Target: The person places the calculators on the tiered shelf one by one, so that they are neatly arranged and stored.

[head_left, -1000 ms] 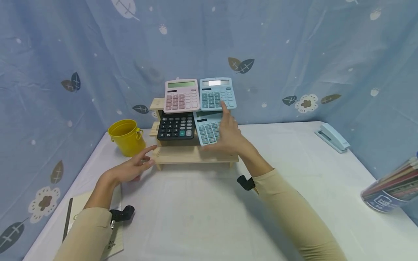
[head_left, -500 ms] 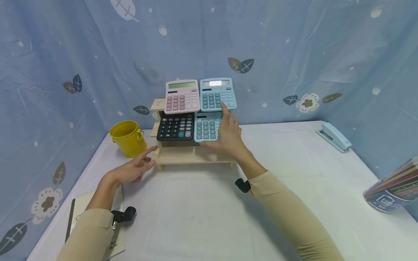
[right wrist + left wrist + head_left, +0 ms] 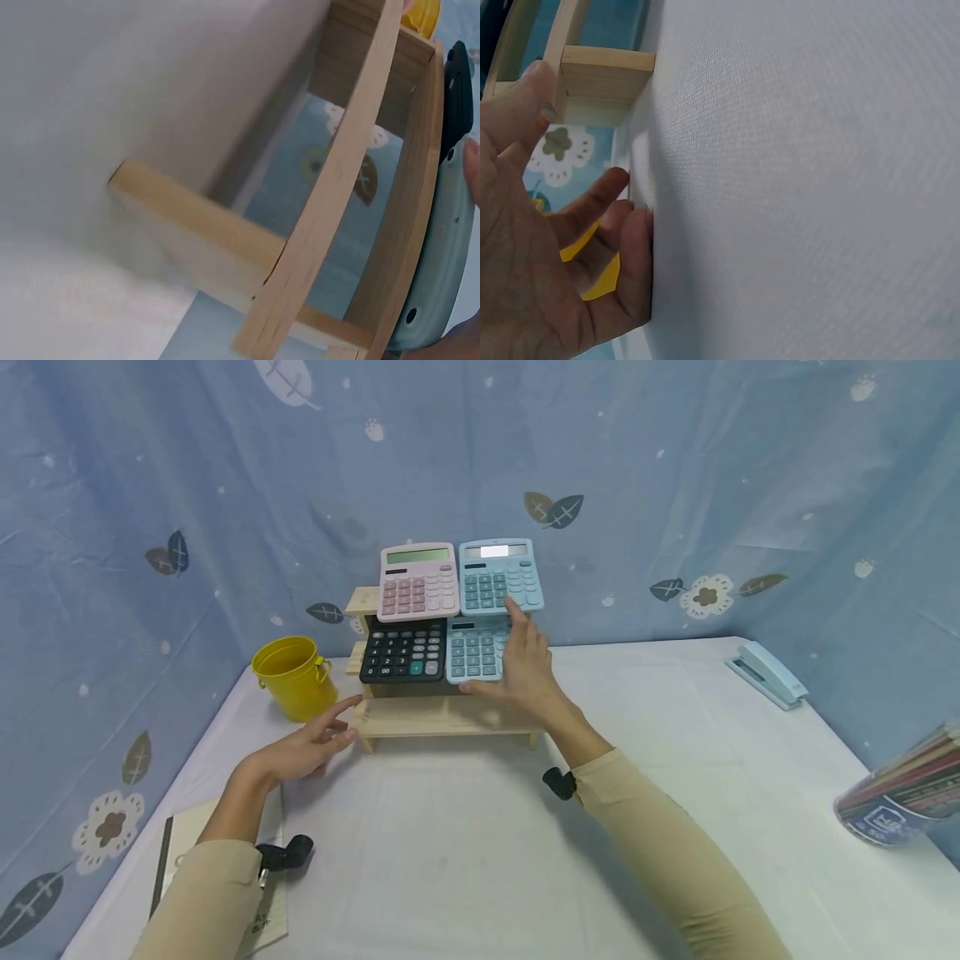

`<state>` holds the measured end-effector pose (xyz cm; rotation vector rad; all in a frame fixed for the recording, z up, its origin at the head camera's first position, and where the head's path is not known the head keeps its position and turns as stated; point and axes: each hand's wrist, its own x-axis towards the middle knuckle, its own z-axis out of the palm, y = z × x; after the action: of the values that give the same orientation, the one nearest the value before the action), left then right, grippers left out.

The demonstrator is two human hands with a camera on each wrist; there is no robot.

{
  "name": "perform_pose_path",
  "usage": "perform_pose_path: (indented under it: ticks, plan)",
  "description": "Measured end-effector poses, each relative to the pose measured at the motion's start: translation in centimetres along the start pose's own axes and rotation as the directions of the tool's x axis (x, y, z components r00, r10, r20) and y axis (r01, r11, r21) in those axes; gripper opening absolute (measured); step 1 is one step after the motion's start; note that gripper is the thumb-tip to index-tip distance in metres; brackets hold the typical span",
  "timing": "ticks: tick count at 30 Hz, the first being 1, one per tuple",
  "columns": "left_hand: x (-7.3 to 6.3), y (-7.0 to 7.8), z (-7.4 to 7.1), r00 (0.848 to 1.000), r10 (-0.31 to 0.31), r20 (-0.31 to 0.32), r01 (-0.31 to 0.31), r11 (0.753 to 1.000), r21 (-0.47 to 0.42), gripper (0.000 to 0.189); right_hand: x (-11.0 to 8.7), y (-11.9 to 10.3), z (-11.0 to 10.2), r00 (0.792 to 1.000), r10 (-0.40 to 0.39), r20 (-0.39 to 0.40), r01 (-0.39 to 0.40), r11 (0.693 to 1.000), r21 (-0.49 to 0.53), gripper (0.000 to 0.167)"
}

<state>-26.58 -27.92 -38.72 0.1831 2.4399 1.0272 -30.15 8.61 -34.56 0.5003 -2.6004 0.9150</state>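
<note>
In the head view, my right hand (image 3: 531, 672) holds the lower light-blue calculator (image 3: 474, 652) by its right side, thumb along the bottom edge. That calculator leans on the middle tier of a wooden stepped rack (image 3: 420, 717), beside a black calculator (image 3: 405, 652). Its right part is hidden behind my fingers. The right wrist view shows its back edge (image 3: 439, 255) against the wooden rail. My left hand (image 3: 300, 750) is at the rack's lower left end, index fingertip at the corner, other fingers loosely bent. In the left wrist view, the thumb (image 3: 517, 101) overlaps the rack's wood.
A pink calculator (image 3: 417, 581) and another light-blue calculator (image 3: 501, 578) stand on the top tier. A yellow bucket (image 3: 296, 681) is left of the rack, a notebook (image 3: 273, 893) under the left forearm. At right are a light-blue stapler (image 3: 767, 677) and a pencil-filled container (image 3: 888, 818).
The lower light-blue calculator has gone from tilted to straight and risen slightly, level with the black one. My right hand moved with it; the left hand stayed at the rack's end.
</note>
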Motion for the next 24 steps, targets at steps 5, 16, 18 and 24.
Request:
perform_pose_path:
  ticks: [5,16,18,24]
  plan:
    - [-0.1,0.2,0.0,1.000,0.003,0.009,-0.003,1.000,0.002,0.080,-0.2,0.6,-0.6,0.999,-0.037,-0.029,0.038,0.999,0.033,0.131]
    - [0.0,0.2,0.1,1.000,-0.012,0.002,0.012,1.000,-0.001,0.080,1.3,3.8,-4.2,0.954,0.060,-0.295,0.026,0.960,0.280,0.065]
    - [0.1,0.2,0.1,1.000,-0.009,0.004,0.009,1.000,0.000,0.079,1.8,4.5,-5.0,0.961,0.060,-0.271,0.023,0.955,0.294,0.061]
    - [-0.1,0.3,0.1,1.000,-0.006,0.003,0.006,1.000,-0.005,0.078,3.7,5.9,-6.8,0.998,0.022,-0.060,-0.003,0.955,0.297,0.075]
